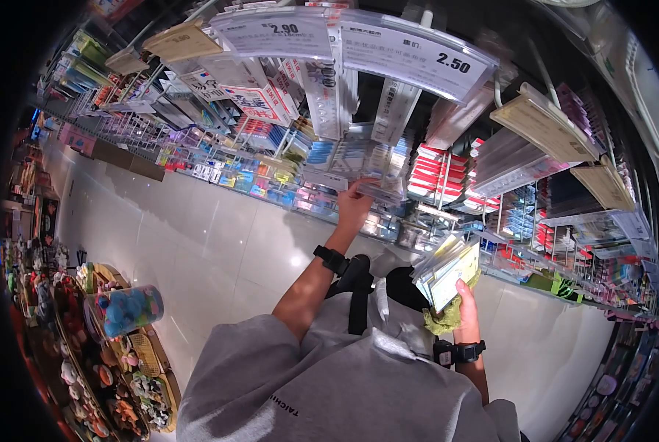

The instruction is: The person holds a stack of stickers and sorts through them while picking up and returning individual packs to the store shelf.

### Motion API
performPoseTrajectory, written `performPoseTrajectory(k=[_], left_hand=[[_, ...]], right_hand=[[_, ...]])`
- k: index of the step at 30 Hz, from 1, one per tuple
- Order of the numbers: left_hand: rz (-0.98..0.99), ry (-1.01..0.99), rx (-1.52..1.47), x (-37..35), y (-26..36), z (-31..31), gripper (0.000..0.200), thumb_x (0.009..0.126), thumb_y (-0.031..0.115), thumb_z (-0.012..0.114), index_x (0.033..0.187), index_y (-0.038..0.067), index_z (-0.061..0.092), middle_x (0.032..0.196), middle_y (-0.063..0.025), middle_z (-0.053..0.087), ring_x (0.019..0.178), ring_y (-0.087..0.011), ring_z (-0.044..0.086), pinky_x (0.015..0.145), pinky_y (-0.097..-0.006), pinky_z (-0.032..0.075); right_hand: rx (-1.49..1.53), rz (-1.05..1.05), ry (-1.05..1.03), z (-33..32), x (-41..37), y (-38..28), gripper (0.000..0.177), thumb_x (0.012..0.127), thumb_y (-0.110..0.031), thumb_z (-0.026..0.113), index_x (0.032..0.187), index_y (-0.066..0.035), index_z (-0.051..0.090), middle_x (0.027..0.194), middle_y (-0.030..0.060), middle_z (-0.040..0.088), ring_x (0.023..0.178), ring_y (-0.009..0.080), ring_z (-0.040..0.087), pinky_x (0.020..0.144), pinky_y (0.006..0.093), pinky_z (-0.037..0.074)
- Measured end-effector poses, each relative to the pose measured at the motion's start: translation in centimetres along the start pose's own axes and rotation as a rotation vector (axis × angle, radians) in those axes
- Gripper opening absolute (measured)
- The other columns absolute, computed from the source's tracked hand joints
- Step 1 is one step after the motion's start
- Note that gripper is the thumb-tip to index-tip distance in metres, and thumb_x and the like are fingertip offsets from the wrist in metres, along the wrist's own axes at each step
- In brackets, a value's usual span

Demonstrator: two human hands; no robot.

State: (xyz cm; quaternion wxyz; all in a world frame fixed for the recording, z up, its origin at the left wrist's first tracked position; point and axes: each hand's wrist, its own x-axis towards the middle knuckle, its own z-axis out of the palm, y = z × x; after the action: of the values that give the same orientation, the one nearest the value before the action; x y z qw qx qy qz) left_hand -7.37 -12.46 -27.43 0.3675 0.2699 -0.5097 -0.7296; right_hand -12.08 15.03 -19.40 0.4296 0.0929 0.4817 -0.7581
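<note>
My left hand (354,206) reaches out to the rack, its fingers bent together at a clear plastic edge among hanging blue-and-white packets (340,156). What is between those fingertips I cannot tell. In my right hand (468,311), held lower and nearer my body, is a fanned stack of thin flat packs (447,274) in white, yellow and pale blue. The thumb presses on the front pack. A crumpled yellow-green cloth (443,318) is gripped beneath the stack by the same hand.
Price labels (418,55) jut out overhead from rack hooks. Red-and-white packets (438,174) hang right of my left hand. Below runs a pale tiled floor (160,236). Baskets of plush toys (145,357) and a clear tub of blue items (129,312) stand at left.
</note>
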Motion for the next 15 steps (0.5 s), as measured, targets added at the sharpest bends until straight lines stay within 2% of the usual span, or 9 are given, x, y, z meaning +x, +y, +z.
performPoseTrajectory(k=[2, 4, 5, 8, 10, 13, 15], left_hand=[[0.024, 0.004, -0.035, 0.0, -0.4, -0.1, 0.024, 0.074, -0.005, 0.050, 0.095, -0.001, 0.058, 0.082, -0.0013, 0.059, 0.067, -0.0029, 0.047, 0.059, -0.0161, 0.037], [0.004, -0.010, 0.014, 0.0, -0.6, -0.4, 0.024, 0.074, -0.005, 0.051, 0.097, -0.001, 0.057, 0.085, -0.0023, 0.058, 0.076, -0.0057, 0.051, 0.067, -0.0173, 0.039], [0.004, -0.010, 0.013, 0.0, -0.9, -0.6, 0.024, 0.074, -0.005, 0.051, 0.097, -0.001, 0.057, 0.085, -0.0023, 0.058, 0.076, -0.0057, 0.051, 0.067, -0.0173, 0.039], [-0.018, 0.022, -0.022, 0.1, -1.4, -0.8, 0.023, 0.076, -0.002, 0.051, 0.098, -0.001, 0.057, 0.083, -0.0007, 0.058, 0.073, -0.0044, 0.050, 0.063, -0.0167, 0.039], [0.009, 0.017, 0.014, 0.3, -1.2, -0.9, 0.020, 0.077, -0.001, 0.050, 0.096, -0.001, 0.058, 0.075, 0.0045, 0.055, 0.063, -0.0011, 0.044, 0.054, -0.0154, 0.035], [-0.065, -0.010, 0.078, 0.6, -1.3, -1.6, 0.021, 0.077, -0.002, 0.048, 0.096, -0.001, 0.058, 0.076, 0.0029, 0.057, 0.063, -0.0007, 0.044, 0.053, -0.0154, 0.035], [-0.022, -0.058, 0.111, 0.8, -0.6, -1.9, 0.021, 0.077, -0.002, 0.048, 0.095, -0.001, 0.059, 0.077, 0.0015, 0.058, 0.064, -0.0011, 0.046, 0.053, -0.0156, 0.035]], right_hand=[[0.002, -0.008, 0.019, -0.1, 0.1, 0.0, 0.049, 0.075, -0.019, 0.058, 0.115, -0.003, 0.035, 0.093, 0.0102, 0.051, 0.068, 0.0198, 0.058, 0.045, 0.0294, 0.051], [-0.031, 0.033, -0.024, -0.4, 0.0, -0.2, 0.050, 0.075, -0.020, 0.058, 0.116, -0.004, 0.035, 0.094, 0.0099, 0.051, 0.069, 0.0199, 0.058, 0.045, 0.0297, 0.050], [-0.031, 0.032, -0.022, -0.6, 0.1, -0.1, 0.050, 0.075, -0.020, 0.058, 0.116, -0.004, 0.035, 0.094, 0.0099, 0.051, 0.069, 0.0199, 0.058, 0.045, 0.0297, 0.050], [-0.028, 0.023, -0.006, -0.8, -0.1, 0.0, 0.051, 0.074, -0.021, 0.058, 0.116, -0.004, 0.035, 0.094, 0.0101, 0.051, 0.069, 0.0199, 0.057, 0.045, 0.0296, 0.050], [-0.096, -0.045, 0.025, 0.4, -0.5, -0.4, 0.049, 0.073, -0.030, 0.059, 0.108, 0.000, 0.043, 0.085, 0.0090, 0.056, 0.065, 0.0172, 0.058, 0.046, 0.0261, 0.050], [-0.100, -0.053, 0.028, 0.1, -0.5, -0.3, 0.048, 0.073, -0.030, 0.060, 0.108, 0.000, 0.043, 0.085, 0.0089, 0.056, 0.066, 0.0168, 0.058, 0.046, 0.0261, 0.050], [-0.100, -0.044, 0.004, 0.0, -0.7, -0.6, 0.048, 0.074, -0.030, 0.060, 0.108, 0.000, 0.043, 0.086, 0.0087, 0.056, 0.067, 0.0166, 0.058, 0.046, 0.0259, 0.050]])
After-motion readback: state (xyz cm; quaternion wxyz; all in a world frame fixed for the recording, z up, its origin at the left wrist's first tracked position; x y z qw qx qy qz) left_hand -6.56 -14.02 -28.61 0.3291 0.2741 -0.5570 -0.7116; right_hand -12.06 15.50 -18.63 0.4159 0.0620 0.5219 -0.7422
